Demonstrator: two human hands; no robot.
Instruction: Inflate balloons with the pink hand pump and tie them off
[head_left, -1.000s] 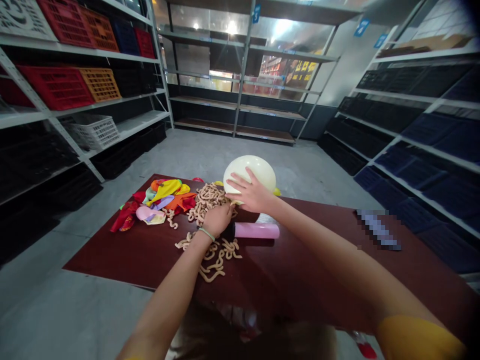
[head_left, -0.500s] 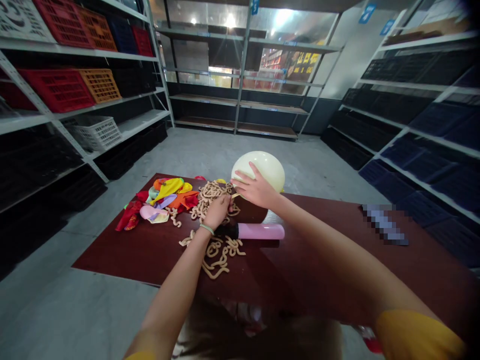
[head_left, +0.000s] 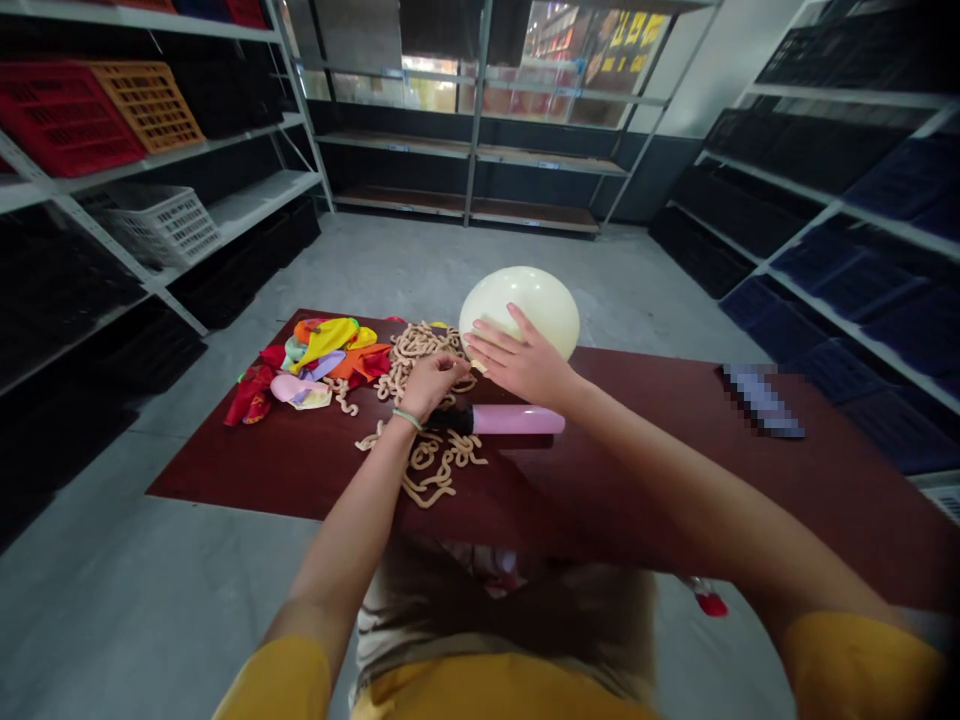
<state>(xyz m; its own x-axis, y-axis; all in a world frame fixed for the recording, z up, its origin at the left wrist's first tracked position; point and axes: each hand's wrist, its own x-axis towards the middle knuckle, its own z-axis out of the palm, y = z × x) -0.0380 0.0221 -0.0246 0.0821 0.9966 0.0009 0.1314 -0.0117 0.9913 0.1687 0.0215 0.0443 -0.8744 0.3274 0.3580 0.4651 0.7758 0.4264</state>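
Observation:
A round, inflated cream balloon (head_left: 525, 300) is at the far edge of the table. My right hand (head_left: 525, 360) lies against its near side, fingers spread over the surface. My left hand (head_left: 435, 385) is closed in a pinch at the balloon's short neck, to the left of my right fingers; the exact grip is partly hidden. Under my left wrist lies a hand pump (head_left: 517, 420) with a pink barrel and black end. Tan, curly uninflated long balloons (head_left: 420, 345) are heaped beside my left hand, and several more lie loose nearer me.
Colourful flat balloons (head_left: 330, 355) lie in a pile at the left of the dark red table (head_left: 247, 470). A blurred-out flat object (head_left: 761, 400) rests at the right. Shelves with crates (head_left: 146, 105) line both sides, with a rack (head_left: 472, 150) behind.
The view has tilted down, showing more of my lap. My left fingers have shifted slightly off the neck's earlier stretched line; my right hand stays spread on the balloon.

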